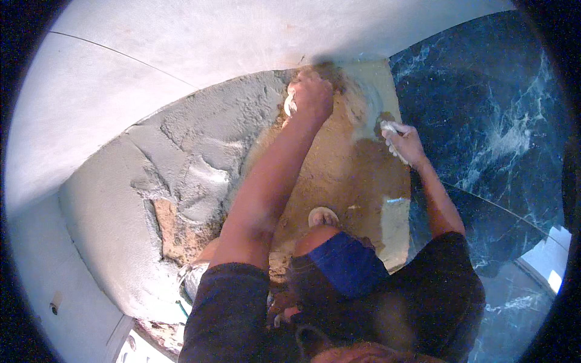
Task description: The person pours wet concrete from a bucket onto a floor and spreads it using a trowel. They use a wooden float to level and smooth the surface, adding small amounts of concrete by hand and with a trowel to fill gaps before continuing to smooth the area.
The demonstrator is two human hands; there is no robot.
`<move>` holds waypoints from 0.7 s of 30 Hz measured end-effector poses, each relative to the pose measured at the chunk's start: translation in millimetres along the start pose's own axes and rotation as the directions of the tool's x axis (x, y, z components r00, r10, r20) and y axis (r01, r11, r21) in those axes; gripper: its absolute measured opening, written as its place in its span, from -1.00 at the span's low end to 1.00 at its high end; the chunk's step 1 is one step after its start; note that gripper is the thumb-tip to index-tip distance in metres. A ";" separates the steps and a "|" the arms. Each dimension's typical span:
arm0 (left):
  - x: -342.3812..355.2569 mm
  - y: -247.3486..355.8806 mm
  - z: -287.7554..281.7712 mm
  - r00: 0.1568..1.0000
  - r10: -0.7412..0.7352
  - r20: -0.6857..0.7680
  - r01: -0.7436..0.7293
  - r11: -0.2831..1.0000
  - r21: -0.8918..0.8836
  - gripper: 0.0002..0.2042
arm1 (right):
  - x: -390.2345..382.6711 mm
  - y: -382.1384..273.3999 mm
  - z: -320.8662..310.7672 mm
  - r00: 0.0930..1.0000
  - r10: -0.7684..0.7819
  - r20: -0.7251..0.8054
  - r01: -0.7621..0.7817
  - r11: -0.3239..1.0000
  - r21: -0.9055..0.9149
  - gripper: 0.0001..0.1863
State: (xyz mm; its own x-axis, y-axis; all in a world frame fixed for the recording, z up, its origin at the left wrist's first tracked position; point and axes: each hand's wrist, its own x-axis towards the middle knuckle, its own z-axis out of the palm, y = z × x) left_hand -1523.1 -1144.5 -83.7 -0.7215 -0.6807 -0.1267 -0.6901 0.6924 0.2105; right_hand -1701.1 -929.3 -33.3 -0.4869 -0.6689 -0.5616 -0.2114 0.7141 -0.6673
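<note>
My left hand reaches far out to the foot of the white wall, over the edge of the grey mortar. Its fingers are closed, and something pale shows at their side. A dark, blurred patch beside the knuckles hides what the hand holds, if anything. My right hand is by the edge of the dark blue marbled tiles, its fingers curled, with white coverings or residue on them. At its fingertips is a small brownish patch I cannot make out. Spread wet mortar covers the floor on the left, rough and ridged.
Brown, sandy ground lies between the mortar and the tiles. A white wall curves along the far side and the left. My foot rests on the sandy ground. A bare brown gap breaks the mortar at near left.
</note>
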 end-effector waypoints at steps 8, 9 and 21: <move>-11.6 -7.2 -12.1 0.999 -0.013 0.046 0.014 0.999 -0.030 -0.67 | 48.9 -21.4 -20.4 0.877 -0.479 0.039 0.431 0.748 -0.504 -0.56; -14.1 -9.4 -11.9 1.000 -0.010 0.008 0.010 1.000 -0.026 -0.67 | 55.2 -27.6 -18.6 0.881 -0.472 0.026 0.412 0.738 -0.534 -0.56; -28.9 -5.9 -16.1 0.997 -0.033 -0.074 0.033 0.999 0.003 -0.52 | 68.7 -33.9 9.3 0.607 -0.775 -0.177 0.381 0.480 -0.790 -0.62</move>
State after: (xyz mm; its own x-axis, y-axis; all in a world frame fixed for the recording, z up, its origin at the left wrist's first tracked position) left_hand -1497.2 -1132.8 -65.7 -0.6925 -0.7188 -0.0618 -0.7138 0.6702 0.2031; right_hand -1719.5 -1001.4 -53.9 -0.2821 -0.9228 0.2625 -0.9568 0.2504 -0.1476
